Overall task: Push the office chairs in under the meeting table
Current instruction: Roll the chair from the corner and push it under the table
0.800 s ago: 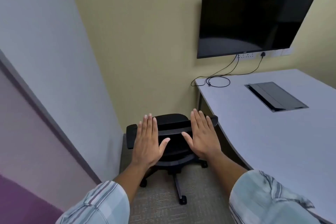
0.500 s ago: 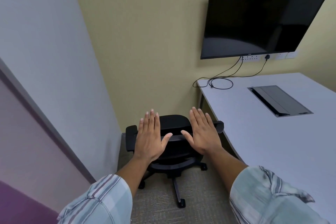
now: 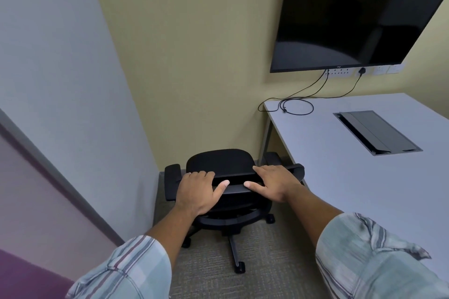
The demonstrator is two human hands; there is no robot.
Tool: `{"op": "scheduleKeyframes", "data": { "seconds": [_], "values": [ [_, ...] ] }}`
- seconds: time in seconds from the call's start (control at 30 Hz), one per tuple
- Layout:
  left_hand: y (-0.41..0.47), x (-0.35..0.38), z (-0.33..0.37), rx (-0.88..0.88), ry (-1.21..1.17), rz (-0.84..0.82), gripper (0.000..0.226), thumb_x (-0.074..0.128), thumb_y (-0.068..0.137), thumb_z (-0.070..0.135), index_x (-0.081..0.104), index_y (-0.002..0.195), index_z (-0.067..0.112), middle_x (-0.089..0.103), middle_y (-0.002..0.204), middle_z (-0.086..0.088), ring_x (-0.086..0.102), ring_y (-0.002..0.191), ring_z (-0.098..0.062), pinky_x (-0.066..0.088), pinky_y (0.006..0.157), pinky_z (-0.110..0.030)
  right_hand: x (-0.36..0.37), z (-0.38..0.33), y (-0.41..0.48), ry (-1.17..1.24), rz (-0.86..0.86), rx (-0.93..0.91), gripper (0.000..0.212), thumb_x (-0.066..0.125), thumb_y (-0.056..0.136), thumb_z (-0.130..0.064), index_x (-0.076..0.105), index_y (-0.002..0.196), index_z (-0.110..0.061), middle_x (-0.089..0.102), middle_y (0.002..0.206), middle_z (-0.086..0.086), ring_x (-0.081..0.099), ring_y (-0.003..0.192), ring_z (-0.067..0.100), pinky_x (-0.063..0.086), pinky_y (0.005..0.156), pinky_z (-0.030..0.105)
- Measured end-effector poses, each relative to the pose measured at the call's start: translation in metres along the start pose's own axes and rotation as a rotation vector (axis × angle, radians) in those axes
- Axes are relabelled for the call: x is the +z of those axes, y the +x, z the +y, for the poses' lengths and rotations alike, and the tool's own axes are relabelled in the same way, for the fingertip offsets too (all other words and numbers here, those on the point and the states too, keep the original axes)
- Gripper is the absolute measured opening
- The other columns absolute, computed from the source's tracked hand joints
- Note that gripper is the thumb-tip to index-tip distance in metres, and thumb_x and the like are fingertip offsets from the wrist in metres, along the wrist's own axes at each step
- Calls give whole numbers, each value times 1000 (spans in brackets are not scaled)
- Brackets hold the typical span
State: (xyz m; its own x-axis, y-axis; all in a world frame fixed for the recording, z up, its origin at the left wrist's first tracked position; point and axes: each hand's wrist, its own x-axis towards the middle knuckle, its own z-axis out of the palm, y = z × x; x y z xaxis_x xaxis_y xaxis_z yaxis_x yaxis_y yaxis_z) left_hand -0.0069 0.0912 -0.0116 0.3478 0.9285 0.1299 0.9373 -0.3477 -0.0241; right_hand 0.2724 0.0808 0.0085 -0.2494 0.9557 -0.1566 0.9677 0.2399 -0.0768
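A black office chair (image 3: 220,161) on castors stands in the corner, left of the grey meeting table (image 3: 352,177), with its back toward me. My left hand (image 3: 198,190) grips the left part of the chair's backrest top, fingers curled over it. My right hand (image 3: 274,183) grips the right part the same way, thumb on the near side. The chair's right armrest (image 3: 297,168) reaches the table's edge; its seat is outside the table.
A dark screen (image 3: 352,12) hangs on the yellow wall with cables (image 3: 296,104) trailing onto the table. A black cable box lid (image 3: 376,132) is set into the tabletop. A grey wall (image 3: 73,104) runs close on the left. A table leg (image 3: 264,139) stands behind the chair.
Both hands dropped from hovering flat above the backrest to curling their fingers over its top edge. My view came closer to the chair.
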Motion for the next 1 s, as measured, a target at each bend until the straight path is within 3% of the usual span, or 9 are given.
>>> {"op": "scheduleKeyframes", "data": {
  "seconds": [0.2,0.33,0.63,0.77,1.0],
  "values": [
    [5,5,-2,34,-7,13,96,6,97,82,72,134,24,79,114,2,72,105,-21,53,95,-43,17,5,-7,-34,167,24,105,4,96,-93,68,139,-23,77,115,-1,70,104,22,55,98,45],
    [3,8,-2,51,-30,42,92,12,99,81,75,133,23,81,109,2,74,100,-21,54,92,-43,25,3,-15,-7,200,59,103,0,95,-94,73,115,-25,75,96,-5,68,88,16,58,94,44],
    [8,5,-16,126,-49,30,79,23,102,78,76,129,26,79,99,7,73,93,-18,55,91,-42,33,-17,-30,1,263,146,85,9,101,-89,67,96,-27,67,84,-9,63,79,15,51,92,44],
    [16,5,-27,183,-53,22,66,31,105,74,76,122,28,76,95,9,70,90,-15,54,88,-41,37,-28,-34,10,268,198,82,11,102,-88,65,95,-27,65,83,-9,60,78,15,49,93,44],
    [31,5,-44,273,-88,24,61,40,106,72,76,129,28,78,102,9,71,95,-16,53,89,-41,41,-48,-36,15,289,280,85,7,101,-88,64,94,-25,65,82,-6,60,79,18,50,91,45]
  ]
}}
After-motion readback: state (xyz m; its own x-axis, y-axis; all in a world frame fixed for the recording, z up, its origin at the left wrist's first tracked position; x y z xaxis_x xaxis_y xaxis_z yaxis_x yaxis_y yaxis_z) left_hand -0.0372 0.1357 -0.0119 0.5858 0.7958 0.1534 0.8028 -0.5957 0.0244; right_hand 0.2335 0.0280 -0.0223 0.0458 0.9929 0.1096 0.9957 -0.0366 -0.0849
